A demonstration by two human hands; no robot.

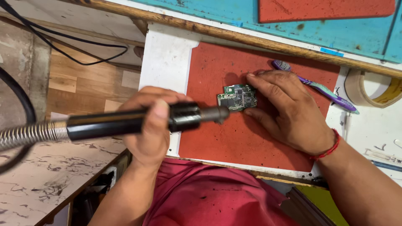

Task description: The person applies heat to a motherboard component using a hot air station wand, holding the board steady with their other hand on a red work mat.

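- Head view: the left hand (146, 125), at centre left of the frame, is closed around a black hot-air handpiece (138, 120) whose long axis runs left to right, nozzle toward the circuit board (237, 97)
- The board lies flat on the red mat (234, 142) at frame centre, just right of the nozzle tip
- The right hand (289, 111) rests mostly open, fingertips pinning the board's right edge; it is the nearer hand
- A purple toothbrush (322, 88) and tape roll (372, 88) lie on the counter (165, 58) at upper right
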